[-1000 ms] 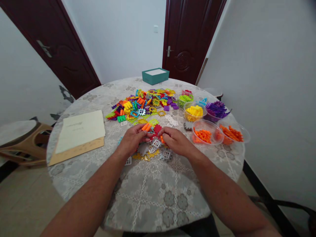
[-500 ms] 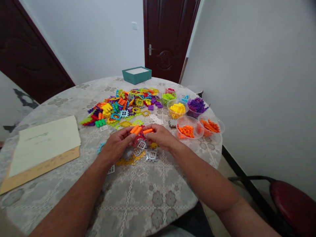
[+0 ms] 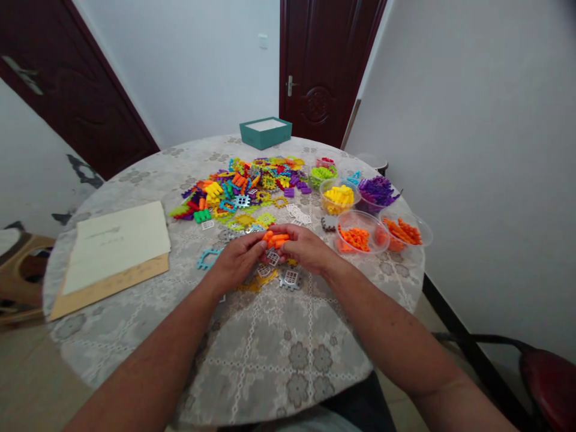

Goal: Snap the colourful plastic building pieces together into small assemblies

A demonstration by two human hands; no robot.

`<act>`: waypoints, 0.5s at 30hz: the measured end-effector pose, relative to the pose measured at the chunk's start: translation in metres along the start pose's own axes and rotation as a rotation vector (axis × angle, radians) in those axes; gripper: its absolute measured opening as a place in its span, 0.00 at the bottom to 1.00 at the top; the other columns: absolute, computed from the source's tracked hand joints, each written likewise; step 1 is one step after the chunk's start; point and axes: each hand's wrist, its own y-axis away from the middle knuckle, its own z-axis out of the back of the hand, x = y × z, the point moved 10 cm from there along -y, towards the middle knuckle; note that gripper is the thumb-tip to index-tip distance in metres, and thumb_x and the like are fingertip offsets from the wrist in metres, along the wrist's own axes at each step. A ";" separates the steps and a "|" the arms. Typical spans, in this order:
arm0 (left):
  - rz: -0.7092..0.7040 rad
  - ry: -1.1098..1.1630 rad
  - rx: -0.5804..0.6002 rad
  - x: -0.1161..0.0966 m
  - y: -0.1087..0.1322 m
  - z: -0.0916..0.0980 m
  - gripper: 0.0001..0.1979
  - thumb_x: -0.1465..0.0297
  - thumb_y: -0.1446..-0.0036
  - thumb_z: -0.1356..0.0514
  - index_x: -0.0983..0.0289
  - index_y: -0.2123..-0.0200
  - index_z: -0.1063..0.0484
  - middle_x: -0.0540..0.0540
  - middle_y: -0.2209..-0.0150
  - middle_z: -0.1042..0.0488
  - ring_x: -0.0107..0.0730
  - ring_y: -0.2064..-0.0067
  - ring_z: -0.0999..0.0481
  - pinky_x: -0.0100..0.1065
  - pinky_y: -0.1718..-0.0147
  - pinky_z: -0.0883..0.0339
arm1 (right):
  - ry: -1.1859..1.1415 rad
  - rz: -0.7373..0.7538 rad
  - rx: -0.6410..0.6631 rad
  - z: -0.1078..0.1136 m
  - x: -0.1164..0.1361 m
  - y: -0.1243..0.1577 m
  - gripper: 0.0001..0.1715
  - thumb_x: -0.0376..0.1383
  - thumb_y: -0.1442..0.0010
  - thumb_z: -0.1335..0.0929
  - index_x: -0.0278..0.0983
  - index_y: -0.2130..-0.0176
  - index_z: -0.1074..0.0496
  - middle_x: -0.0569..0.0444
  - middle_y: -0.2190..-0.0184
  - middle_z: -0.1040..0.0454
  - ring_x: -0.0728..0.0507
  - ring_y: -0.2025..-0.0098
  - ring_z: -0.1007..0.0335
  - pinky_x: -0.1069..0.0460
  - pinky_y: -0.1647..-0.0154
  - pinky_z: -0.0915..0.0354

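My left hand (image 3: 240,259) and my right hand (image 3: 306,247) meet above the near middle of the table. Between their fingertips are orange plastic building blocks (image 3: 275,239), ribbed and finger-shaped; both hands are closed on them. How the blocks join is partly hidden by the fingers. Just below lie white window-frame pieces (image 3: 272,258), a grey block with a white window (image 3: 289,279) and yellow toothed pieces (image 3: 258,282). A light-blue toothed frame (image 3: 208,258) rests left of my left hand.
Beyond my hands spreads a heap of mixed coloured blocks (image 3: 243,186). To the right stand clear tubs of orange (image 3: 383,240), yellow (image 3: 339,210) and purple pieces (image 3: 377,191). A teal box (image 3: 265,139) sits at the far edge; paper on cardboard (image 3: 119,243) lies left.
The orange blocks, held apart in my two hands before, are now brought together between my fingertips. The whole view has shifted, so the table appears further right.
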 end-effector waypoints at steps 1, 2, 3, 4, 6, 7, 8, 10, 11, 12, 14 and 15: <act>0.009 0.019 0.001 0.002 0.000 0.000 0.21 0.54 0.32 0.46 0.62 0.54 0.21 0.52 0.65 0.21 0.36 0.64 0.23 0.36 0.59 0.29 | 0.006 0.001 0.002 0.000 0.000 0.000 0.29 0.27 0.50 0.30 0.40 0.47 0.27 0.54 0.59 0.22 0.49 0.68 0.31 0.53 0.67 0.31; 0.016 0.037 0.003 0.004 0.000 -0.001 0.20 0.54 0.32 0.46 0.62 0.56 0.21 0.52 0.66 0.21 0.36 0.64 0.23 0.36 0.60 0.30 | 0.014 0.004 0.003 -0.001 0.000 0.000 0.30 0.27 0.50 0.30 0.40 0.47 0.27 0.54 0.59 0.22 0.49 0.67 0.31 0.53 0.67 0.31; 0.022 0.053 0.006 0.006 0.000 -0.001 0.20 0.53 0.32 0.46 0.62 0.57 0.22 0.52 0.66 0.22 0.36 0.64 0.23 0.35 0.60 0.30 | 0.024 0.010 0.002 -0.001 0.000 0.000 0.30 0.27 0.50 0.30 0.41 0.47 0.27 0.54 0.59 0.22 0.49 0.67 0.31 0.53 0.67 0.31; 0.027 0.063 0.009 0.007 0.000 0.000 0.20 0.53 0.32 0.46 0.62 0.58 0.22 0.52 0.66 0.22 0.35 0.64 0.23 0.35 0.61 0.30 | 0.037 0.014 0.000 -0.001 0.000 0.000 0.31 0.27 0.51 0.31 0.41 0.47 0.27 0.54 0.59 0.22 0.49 0.67 0.31 0.53 0.68 0.30; 0.025 0.048 0.014 0.008 0.000 0.001 0.20 0.53 0.32 0.46 0.62 0.59 0.23 0.51 0.66 0.22 0.35 0.65 0.24 0.35 0.62 0.31 | 0.074 0.016 -0.006 0.000 -0.001 -0.001 0.32 0.27 0.51 0.31 0.41 0.47 0.27 0.54 0.57 0.22 0.48 0.65 0.30 0.53 0.68 0.30; 0.018 0.017 0.019 0.008 0.000 0.001 0.19 0.54 0.32 0.46 0.61 0.59 0.23 0.51 0.66 0.22 0.34 0.65 0.24 0.34 0.63 0.32 | 0.094 0.014 -0.010 0.001 -0.001 -0.002 0.32 0.27 0.51 0.31 0.41 0.47 0.27 0.53 0.57 0.22 0.48 0.65 0.29 0.53 0.68 0.30; 0.008 -0.026 0.021 0.007 0.001 0.002 0.19 0.54 0.32 0.46 0.61 0.60 0.23 0.51 0.67 0.23 0.34 0.66 0.25 0.34 0.63 0.33 | 0.111 0.008 -0.012 0.001 -0.001 -0.002 0.31 0.27 0.51 0.31 0.41 0.47 0.27 0.53 0.57 0.22 0.47 0.64 0.29 0.53 0.68 0.30; -0.024 -0.125 0.018 0.003 0.001 0.003 0.19 0.55 0.31 0.47 0.61 0.62 0.23 0.50 0.69 0.23 0.34 0.67 0.26 0.34 0.64 0.34 | 0.146 -0.006 -0.009 0.002 -0.002 -0.002 0.28 0.29 0.48 0.30 0.40 0.47 0.27 0.52 0.58 0.22 0.47 0.64 0.29 0.53 0.67 0.29; -0.048 -0.168 0.011 0.000 0.002 0.003 0.19 0.56 0.30 0.47 0.60 0.62 0.23 0.51 0.68 0.23 0.34 0.66 0.26 0.35 0.64 0.34 | 0.174 -0.007 -0.004 0.002 -0.002 -0.002 0.25 0.31 0.45 0.29 0.40 0.47 0.27 0.52 0.59 0.23 0.47 0.65 0.29 0.52 0.67 0.29; -0.079 -0.203 0.001 -0.003 0.002 0.004 0.18 0.56 0.30 0.48 0.60 0.60 0.22 0.51 0.67 0.22 0.35 0.65 0.25 0.35 0.63 0.34 | 0.212 0.002 0.000 0.001 -0.001 -0.002 0.23 0.34 0.43 0.29 0.40 0.47 0.27 0.53 0.60 0.23 0.47 0.65 0.29 0.52 0.67 0.29; -0.156 -0.261 -0.018 -0.010 0.003 0.003 0.18 0.57 0.29 0.48 0.60 0.56 0.21 0.53 0.62 0.20 0.36 0.62 0.23 0.36 0.60 0.32 | 0.321 0.049 -0.002 0.000 0.003 0.000 0.20 0.40 0.38 0.28 0.41 0.46 0.27 0.53 0.59 0.24 0.46 0.65 0.29 0.51 0.67 0.29; -0.195 -0.289 -0.024 -0.013 0.004 0.003 0.18 0.57 0.29 0.47 0.60 0.55 0.21 0.54 0.60 0.19 0.37 0.60 0.22 0.36 0.59 0.32 | 0.388 0.088 -0.007 -0.002 0.007 0.002 0.19 0.42 0.36 0.29 0.42 0.47 0.27 0.53 0.58 0.24 0.46 0.64 0.29 0.52 0.67 0.29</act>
